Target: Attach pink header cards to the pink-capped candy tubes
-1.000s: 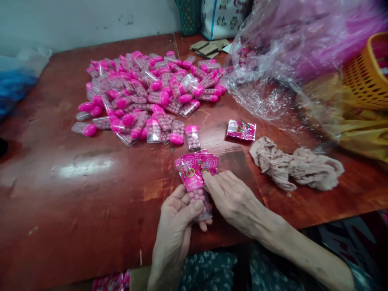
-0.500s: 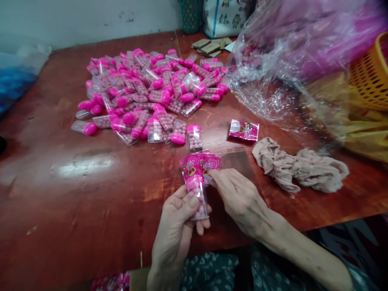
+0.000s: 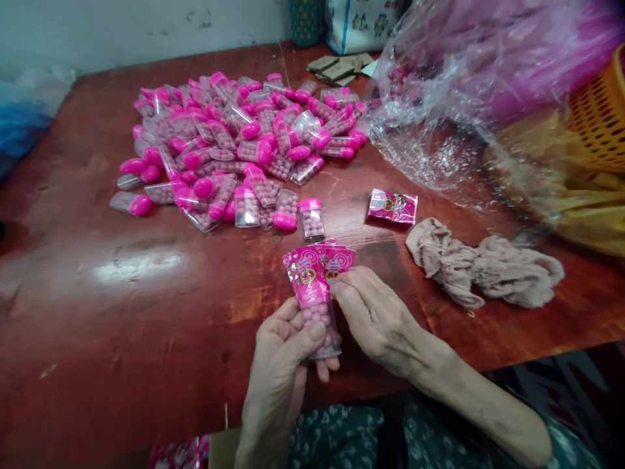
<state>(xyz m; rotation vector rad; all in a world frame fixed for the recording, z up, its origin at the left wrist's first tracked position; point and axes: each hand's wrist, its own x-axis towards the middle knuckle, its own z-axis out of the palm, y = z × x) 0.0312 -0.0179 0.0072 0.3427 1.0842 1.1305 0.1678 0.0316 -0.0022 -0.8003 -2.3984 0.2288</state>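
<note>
My left hand (image 3: 288,352) grips a small clear candy bottle (image 3: 319,326) with a pink cap and pale pink balls inside, thumb across its front. Behind and above the cap, several pink printed plastic sleeves (image 3: 305,260) fan out; how the left fingers hold them is hidden. My right hand (image 3: 375,312) is closed, its thumb and fingertips pinching at the right edge of the fanned sleeves beside the cap. Just beyond them, one capped candy bottle (image 3: 312,221) stands upright, close to a large pile of similar bottles (image 3: 224,143), many lying on their sides.
A banded pink packet stack (image 3: 392,207) and a crumpled beige cloth (image 3: 483,264) lie to the right. Behind are clear plastic film (image 3: 430,143), a yellow basket (image 3: 598,124) and cardboard pieces (image 3: 339,67). A blue bag (image 3: 22,133) sits at far left on the red-brown table (image 3: 122,339).
The bottle and my left hand have shifted slightly down, and the sleeves are spread a little wider to the left. My right hand stays at their right edge. The view has shifted slightly.
</note>
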